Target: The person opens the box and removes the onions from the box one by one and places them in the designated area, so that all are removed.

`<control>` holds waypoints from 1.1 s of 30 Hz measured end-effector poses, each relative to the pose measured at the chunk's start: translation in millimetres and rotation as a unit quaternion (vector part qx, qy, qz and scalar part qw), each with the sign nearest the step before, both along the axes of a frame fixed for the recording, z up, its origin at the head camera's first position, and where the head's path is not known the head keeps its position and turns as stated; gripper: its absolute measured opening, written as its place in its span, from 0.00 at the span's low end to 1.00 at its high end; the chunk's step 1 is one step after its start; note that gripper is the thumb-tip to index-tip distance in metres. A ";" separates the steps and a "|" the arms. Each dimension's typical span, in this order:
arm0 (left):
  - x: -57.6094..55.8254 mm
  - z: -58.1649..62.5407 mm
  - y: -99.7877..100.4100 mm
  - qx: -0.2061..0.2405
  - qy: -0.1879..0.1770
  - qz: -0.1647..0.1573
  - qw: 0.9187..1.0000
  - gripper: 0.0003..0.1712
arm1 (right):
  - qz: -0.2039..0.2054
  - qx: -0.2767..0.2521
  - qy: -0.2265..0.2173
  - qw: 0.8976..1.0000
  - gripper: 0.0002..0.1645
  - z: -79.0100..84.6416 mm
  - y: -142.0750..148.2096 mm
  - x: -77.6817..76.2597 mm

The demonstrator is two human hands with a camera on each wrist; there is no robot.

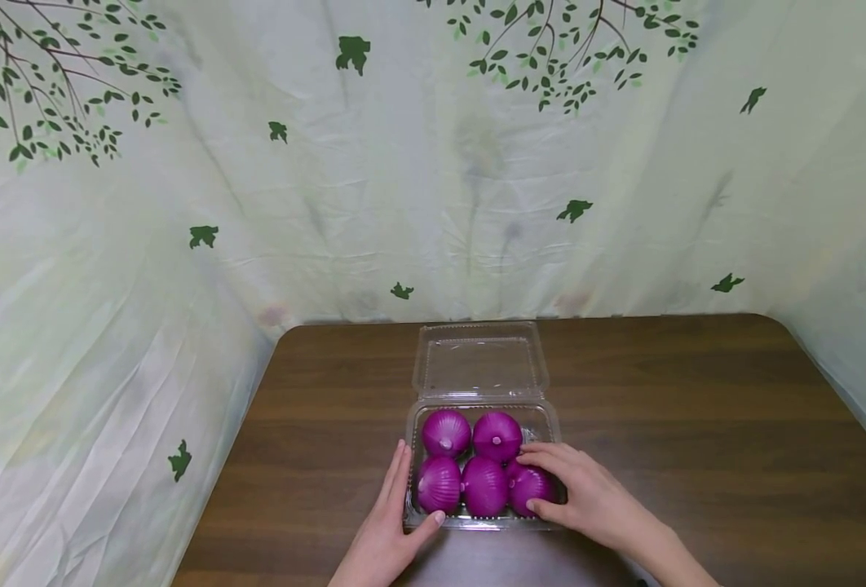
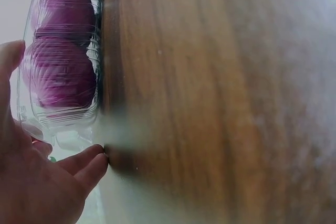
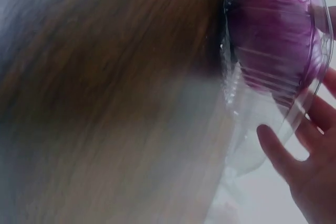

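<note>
Several purple-red onions (image 1: 485, 487) sit in two rows inside a clear plastic clamshell container (image 1: 492, 522), its lid (image 1: 480, 363) folded open toward the back. My right hand (image 1: 587, 496) reaches over the container's right side and holds the front-right onion (image 1: 530, 489), thumb in front and fingers behind. At the left side my left hand (image 1: 389, 522) rests against the container, its fingers straight along the outer wall and the thumb at the front rim, beside the front-left onion (image 2: 60, 72). Ribbed clear plastic covers the onion (image 3: 270, 35) in the right wrist view.
A brown wood-grain table (image 1: 668, 424) lies under the container, which stands near its front edge. Behind and at both sides hangs a pale curtain (image 1: 433, 179) printed with green leaves and branches.
</note>
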State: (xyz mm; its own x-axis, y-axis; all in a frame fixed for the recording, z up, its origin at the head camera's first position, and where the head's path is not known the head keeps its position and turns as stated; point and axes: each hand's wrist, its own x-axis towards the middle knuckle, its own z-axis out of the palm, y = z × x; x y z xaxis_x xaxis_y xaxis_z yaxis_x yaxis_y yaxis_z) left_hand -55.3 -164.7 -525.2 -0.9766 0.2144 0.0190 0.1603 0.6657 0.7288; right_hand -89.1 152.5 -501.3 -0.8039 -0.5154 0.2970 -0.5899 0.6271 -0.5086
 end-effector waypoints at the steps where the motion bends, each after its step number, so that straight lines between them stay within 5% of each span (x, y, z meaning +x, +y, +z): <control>1: 0.0 0.1 0.2 0.001 0.000 0.000 1.000 0.56 | -0.006 0.003 0.006 1.000 0.32 -0.3 -1.3 0.1; 16: -0.2 -0.2 0.7 0.007 0.005 -0.002 1.000 0.56 | -0.049 0.017 0.037 0.998 0.18 -0.8 -23.9 1.0; 33: -0.7 0.4 1.3 0.006 0.002 -0.002 1.000 0.56 | -0.064 -0.055 0.072 0.994 0.17 -6.7 -30.5 4.5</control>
State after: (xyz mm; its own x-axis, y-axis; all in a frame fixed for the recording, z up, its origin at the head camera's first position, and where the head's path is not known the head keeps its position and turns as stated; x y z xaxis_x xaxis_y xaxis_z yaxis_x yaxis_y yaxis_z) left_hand -56.0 -163.5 -524.8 -0.9757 0.2177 0.0247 0.1651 0.6562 0.7363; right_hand -84.6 122.1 -508.0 -0.8056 -0.3704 0.4625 -0.5810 0.6471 -0.4937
